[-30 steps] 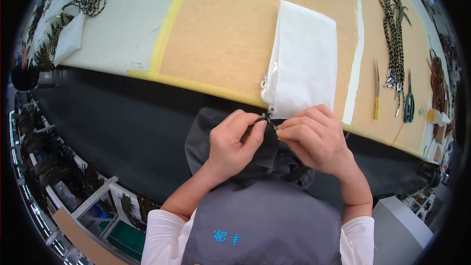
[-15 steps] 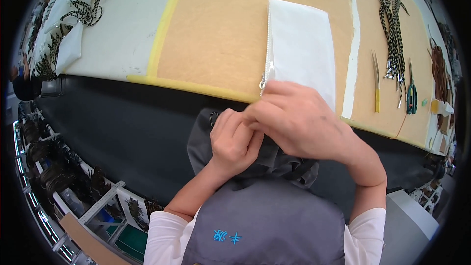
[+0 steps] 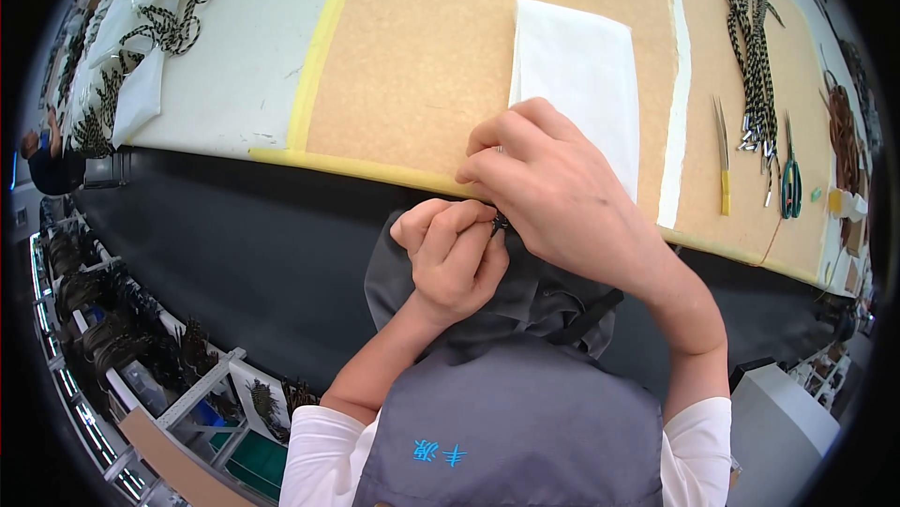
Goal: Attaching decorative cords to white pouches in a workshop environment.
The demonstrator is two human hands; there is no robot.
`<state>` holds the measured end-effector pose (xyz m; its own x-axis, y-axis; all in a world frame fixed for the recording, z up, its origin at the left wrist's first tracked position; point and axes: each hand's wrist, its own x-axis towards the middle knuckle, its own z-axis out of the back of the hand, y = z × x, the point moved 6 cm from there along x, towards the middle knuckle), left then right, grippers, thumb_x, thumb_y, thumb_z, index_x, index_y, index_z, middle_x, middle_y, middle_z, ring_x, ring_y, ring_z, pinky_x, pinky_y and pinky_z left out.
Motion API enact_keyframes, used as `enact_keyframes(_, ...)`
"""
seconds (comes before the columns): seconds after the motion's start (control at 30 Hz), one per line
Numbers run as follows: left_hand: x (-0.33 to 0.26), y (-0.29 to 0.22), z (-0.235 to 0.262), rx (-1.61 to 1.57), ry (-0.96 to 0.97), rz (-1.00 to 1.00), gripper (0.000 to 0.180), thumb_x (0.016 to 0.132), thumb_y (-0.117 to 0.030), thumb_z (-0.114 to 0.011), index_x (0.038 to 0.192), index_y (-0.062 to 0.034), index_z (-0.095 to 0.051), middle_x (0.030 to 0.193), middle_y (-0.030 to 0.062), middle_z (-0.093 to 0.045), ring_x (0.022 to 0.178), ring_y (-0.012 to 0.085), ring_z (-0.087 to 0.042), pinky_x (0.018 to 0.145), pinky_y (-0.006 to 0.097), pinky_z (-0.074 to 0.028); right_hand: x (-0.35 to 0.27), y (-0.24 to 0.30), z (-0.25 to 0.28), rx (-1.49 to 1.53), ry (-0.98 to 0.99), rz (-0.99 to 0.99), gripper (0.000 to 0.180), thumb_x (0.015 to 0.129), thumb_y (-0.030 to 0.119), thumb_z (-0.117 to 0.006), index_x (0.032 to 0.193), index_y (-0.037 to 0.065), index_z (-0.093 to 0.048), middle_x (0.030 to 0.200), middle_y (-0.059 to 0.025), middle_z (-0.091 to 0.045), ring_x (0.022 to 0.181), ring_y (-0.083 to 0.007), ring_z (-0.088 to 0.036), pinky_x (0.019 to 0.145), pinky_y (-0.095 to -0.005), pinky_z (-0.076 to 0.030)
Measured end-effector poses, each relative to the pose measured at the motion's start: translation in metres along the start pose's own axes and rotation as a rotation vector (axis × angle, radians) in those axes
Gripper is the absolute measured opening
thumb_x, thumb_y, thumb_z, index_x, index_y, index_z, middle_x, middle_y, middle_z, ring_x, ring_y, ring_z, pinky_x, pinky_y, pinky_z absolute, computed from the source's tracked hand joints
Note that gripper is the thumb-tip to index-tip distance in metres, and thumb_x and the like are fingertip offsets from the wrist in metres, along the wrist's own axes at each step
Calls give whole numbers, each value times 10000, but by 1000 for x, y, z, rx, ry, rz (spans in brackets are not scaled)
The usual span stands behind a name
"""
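Note:
My left hand (image 3: 450,254) is closed in a pinch in front of the table edge, above my lap. Between its thumb and fingers shows a small bit of dark patterned cord (image 3: 501,223). My right hand (image 3: 558,188) is just to the right and higher, its fingers curled over the table edge. Its thumb and whatever it may hold are hidden. Behind it on the table lies a white fabric pouch (image 3: 574,57), its lower part covered by the hand. Grey apron cloth (image 3: 539,272) bunches beneath both hands.
At the right lie yellow-handled tweezers (image 3: 724,179), green-handled scissors (image 3: 791,183) and a bundle of black-and-tan cords (image 3: 750,57). More cords (image 3: 169,29) and white pouches (image 3: 139,99) sit at the far left. Yellow tape (image 3: 375,172) lines the table edge. A grey box (image 3: 787,432) stands lower right.
My right hand has lifted up and away from the left, now covering the pouch's zipper end. The left hand has shifted slightly right, and the bit of cord now shows at its fingertips.

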<state>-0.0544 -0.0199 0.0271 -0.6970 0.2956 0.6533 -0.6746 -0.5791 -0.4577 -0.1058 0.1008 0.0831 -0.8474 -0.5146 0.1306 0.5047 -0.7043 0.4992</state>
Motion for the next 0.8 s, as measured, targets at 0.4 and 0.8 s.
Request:
enact_keyframes(0.4, -23, 13, -23, -1110, 147, 858, 39, 948, -8, -625, 956, 28, -638, 1086, 97, -646, 907, 146, -562, 823, 268, -456, -92, -5, -40, 515, -442, -522, 163, 873, 24, -745, 1028, 2, -698, 907, -91, -731, 697, -131, -694, 566, -243, -524)
enact_keyframes(0.8, 7, -4, 2, -215, 101, 103, 137, 767, 6, -706, 893, -27, -663, 984, 67, -693, 868, 227, -632, 823, 362, -399, -78, 12, -13, 180, -422, -238, 130, 769, -31, -745, 814, 35, -641, 695, -42, -631, 544, -155, -606, 493, -266, -475)
